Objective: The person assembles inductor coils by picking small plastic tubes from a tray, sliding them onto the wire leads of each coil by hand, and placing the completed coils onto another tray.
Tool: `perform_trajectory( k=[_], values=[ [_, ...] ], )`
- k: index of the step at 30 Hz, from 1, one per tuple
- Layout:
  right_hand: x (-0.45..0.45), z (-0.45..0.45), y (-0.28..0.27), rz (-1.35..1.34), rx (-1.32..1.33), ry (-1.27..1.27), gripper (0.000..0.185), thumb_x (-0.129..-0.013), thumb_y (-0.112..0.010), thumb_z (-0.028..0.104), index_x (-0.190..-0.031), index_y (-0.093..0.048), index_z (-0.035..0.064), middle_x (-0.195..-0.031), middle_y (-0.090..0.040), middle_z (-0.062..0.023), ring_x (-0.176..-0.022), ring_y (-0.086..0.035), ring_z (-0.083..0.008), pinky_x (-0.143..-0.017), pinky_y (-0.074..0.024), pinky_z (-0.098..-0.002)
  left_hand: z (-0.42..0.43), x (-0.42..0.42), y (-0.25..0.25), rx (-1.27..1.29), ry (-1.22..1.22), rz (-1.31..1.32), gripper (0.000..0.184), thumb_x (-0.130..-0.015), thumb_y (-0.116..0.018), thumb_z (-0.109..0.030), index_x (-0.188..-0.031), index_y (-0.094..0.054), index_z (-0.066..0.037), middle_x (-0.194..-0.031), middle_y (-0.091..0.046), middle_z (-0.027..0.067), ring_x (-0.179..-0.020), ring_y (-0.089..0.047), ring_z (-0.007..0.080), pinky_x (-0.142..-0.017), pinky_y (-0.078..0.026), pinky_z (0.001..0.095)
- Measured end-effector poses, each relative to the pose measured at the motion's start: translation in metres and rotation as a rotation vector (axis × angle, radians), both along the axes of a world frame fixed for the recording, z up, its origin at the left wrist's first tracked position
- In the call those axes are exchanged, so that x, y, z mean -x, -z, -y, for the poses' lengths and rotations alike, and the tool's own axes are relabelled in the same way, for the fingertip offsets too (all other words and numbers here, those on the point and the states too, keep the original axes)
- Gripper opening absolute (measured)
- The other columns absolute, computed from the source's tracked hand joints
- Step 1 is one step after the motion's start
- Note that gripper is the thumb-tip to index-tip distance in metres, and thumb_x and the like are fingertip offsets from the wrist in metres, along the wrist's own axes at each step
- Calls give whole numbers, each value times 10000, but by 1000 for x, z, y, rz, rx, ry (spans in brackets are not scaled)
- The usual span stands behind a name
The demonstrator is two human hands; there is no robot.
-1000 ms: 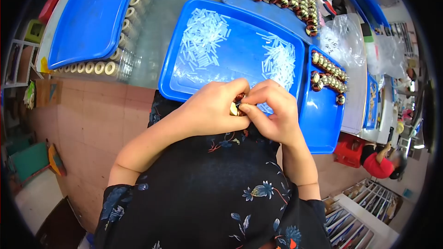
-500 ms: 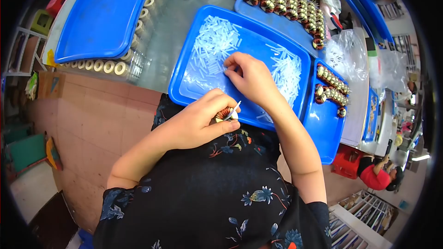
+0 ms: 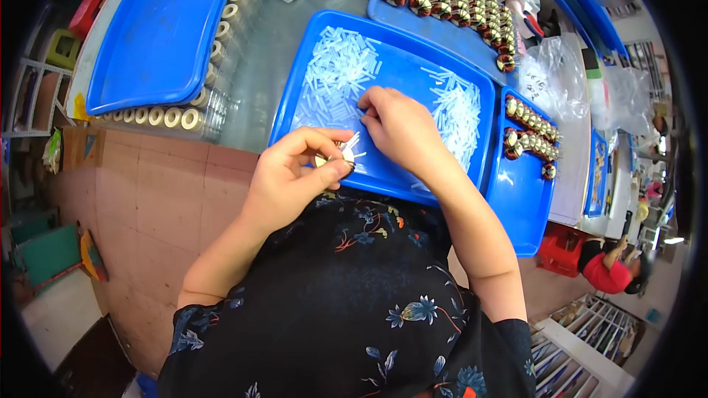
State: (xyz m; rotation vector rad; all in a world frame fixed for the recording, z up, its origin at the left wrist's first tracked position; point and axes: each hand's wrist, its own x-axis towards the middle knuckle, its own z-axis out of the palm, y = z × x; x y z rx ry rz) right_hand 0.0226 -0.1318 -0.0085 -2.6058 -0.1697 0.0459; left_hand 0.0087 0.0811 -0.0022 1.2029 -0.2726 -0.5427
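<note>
My left hand (image 3: 291,173) pinches a small wound coil (image 3: 321,163) at the near edge of a blue tray (image 3: 409,48); thin white tubes stick up from the coil. My right hand (image 3: 398,125) is over the middle of that tray with its fingers bent together, beside the left heap of clear tubes (image 3: 341,70). Whatever its fingertips hold, if anything, is hidden. A second heap of tubes (image 3: 457,114) lies on the tray's right side.
Rows of finished coils (image 3: 451,0) fill a tray at the back. More coils (image 3: 531,129) lie in a narrow blue tray on the right. An empty blue tray (image 3: 162,29) rests on ring cores (image 3: 172,117) at the left. A person in red (image 3: 606,273) is at far right.
My hands have parted since the first frame; the right went over the tray. Lately my left hand shifted up and left with the coil, and more white tubes show on it.
</note>
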Motion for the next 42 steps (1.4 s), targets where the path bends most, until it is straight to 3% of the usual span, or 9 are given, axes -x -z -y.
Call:
perform_trajectory(
  k=[2,7,13,16,19,22,33,36,42],
  values=[
    [1,-1,0,-3,31,-10,163,-828,-646,90,-984,-629,46,-902,-661,-166,-866,-654,-373,-748,-523,-465,-3,-3,3,28,41,-117,108,-941,-629,-51,-1036,-628,0,-1264,-610,162,-905,-647,111,-700,-568,241],
    [9,0,5,55,76,-38,143,-834,-627,61,-976,-612,51,-915,-647,-168,-844,-643,-382,-728,-518,-460,-3,-9,5,128,137,-303,250,-1027,-511,-179,-1130,-636,10,-1226,-641,147,-915,-650,120,-710,-575,262],
    [13,2,8,108,72,-89,121,-837,-638,71,-950,-601,46,-886,-613,-163,-824,-624,-389,-725,-509,-472,-2,-11,6,256,166,-348,301,-1042,-447,-180,-1139,-634,36,-1239,-627,167,-918,-639,127,-712,-572,276],
    [12,5,4,64,46,-110,129,-837,-652,87,-945,-598,41,-893,-607,-166,-826,-620,-389,-726,-506,-471,4,-9,-4,185,138,-339,264,-1024,-451,-165,-1033,-616,41,-1244,-594,265,-816,-637,150,-653,-573,273],
    [10,7,0,-1,58,-107,132,-840,-657,96,-940,-594,36,-900,-604,-170,-838,-618,-392,-729,-503,-470,7,-8,-8,140,126,-330,242,-1026,-444,-161,-992,-602,20,-1232,-600,254,-781,-611,128,-640,-553,258],
    [11,5,1,15,74,-94,130,-853,-647,96,-944,-582,29,-895,-601,-174,-849,-613,-397,-734,-501,-470,5,-10,-4,180,183,-287,243,-1040,-457,-193,-1029,-631,-24,-1174,-639,136,-874,-617,97,-660,-539,248],
    [18,28,-11,55,-100,69,189,-880,-618,104,-1046,-574,24,-944,-628,-197,-895,-628,-397,-775,-513,-477,19,-6,-8,18,140,-214,224,-1041,-460,-188,-998,-616,-33,-1155,-637,111,-876,-613,95,-725,-558,249],
    [23,32,-2,14,-34,-7,197,-871,-628,97,-1054,-598,30,-970,-639,-194,-913,-633,-392,-782,-514,-471,22,-6,-7,24,140,-234,224,-1042,-455,-181,-999,-616,-31,-1160,-635,111,-880,-612,93,-741,-568,260],
    [18,37,4,70,-106,19,153,-841,-664,77,-982,-638,22,-920,-632,-172,-853,-641,-358,-751,-514,-417,12,-13,-9,17,73,-186,235,-1043,-432,-159,-986,-612,-19,-1177,-632,124,-852,-608,86,-737,-575,265]
  ],
)
